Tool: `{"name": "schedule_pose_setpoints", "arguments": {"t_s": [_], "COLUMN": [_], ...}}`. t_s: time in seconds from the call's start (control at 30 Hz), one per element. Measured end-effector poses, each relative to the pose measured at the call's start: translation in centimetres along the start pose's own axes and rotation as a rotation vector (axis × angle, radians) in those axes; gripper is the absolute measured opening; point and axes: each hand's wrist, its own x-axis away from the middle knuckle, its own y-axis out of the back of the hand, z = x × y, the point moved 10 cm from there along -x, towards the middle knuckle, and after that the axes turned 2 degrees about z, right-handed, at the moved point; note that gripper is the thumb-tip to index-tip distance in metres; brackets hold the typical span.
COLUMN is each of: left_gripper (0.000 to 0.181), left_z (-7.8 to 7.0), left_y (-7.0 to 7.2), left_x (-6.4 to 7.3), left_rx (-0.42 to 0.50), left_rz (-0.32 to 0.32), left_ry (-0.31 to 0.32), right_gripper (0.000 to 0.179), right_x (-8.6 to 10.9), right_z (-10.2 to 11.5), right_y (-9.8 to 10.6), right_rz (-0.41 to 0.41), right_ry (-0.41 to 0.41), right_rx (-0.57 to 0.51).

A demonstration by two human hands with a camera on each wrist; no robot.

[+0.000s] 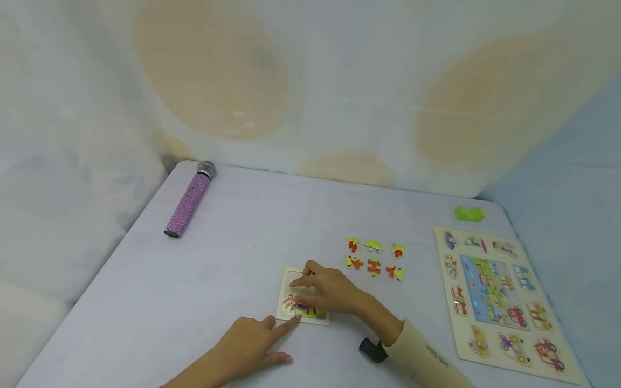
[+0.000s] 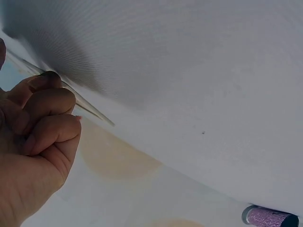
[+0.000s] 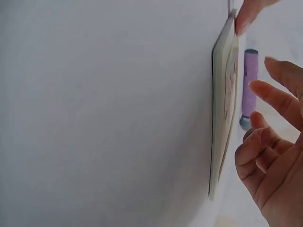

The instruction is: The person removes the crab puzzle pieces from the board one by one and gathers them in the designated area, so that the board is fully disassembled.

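A small wooden puzzle board (image 1: 283, 291) lies on the table, a few colourful pieces set in its lower part. My left hand (image 1: 249, 342) has its index finger extended onto the board's front edge; in the left wrist view its other fingers are curled with nothing in them. Over the board, my right hand (image 1: 335, 291) covers much of the picture. The right wrist view shows this right hand (image 3: 274, 142) with fingers spread and bent, nothing between them, above the tray-like board (image 3: 218, 118). Several loose jigsaw pieces (image 1: 373, 267) in yellow and red lie in two rows behind the right hand.
A larger wooden puzzle (image 1: 458, 318) with vehicle pictures lies at the right. Behind it sits a bright green object (image 1: 469, 214). A purple glittery microphone (image 1: 188, 205) lies at the back left. Beside the right wrist is a black cylindrical object (image 1: 372, 350). Fabric walls surround the table.
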Motion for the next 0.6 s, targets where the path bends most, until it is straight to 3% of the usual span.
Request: {"name": "schedule_pose_setpoints", "arguments": {"t_s": [0.17, 0.4, 0.6], "left_gripper": [0.067, 0.063, 0.060], "left_z": [0.0, 0.2, 0.2], "left_y": [-0.1, 0.0, -0.2], "left_x": [0.1, 0.1, 0.0], "left_rx": [-0.016, 0.025, 0.030], "left_rz": [-0.013, -0.012, 0.020], "left_ry": [0.010, 0.026, 0.042], "right_gripper": [0.027, 0.021, 0.026], "right_x": [-0.5, -0.8, -0.6], "right_z": [0.4, 0.4, 0.5], "right_y": [-1.1, -1.7, -1.6], "right_rz": [0.053, 0.066, 0.051], "right_ry": [-0.020, -0.046, -0.054], "right_rx": [-0.043, -0.149, -0.198]}}
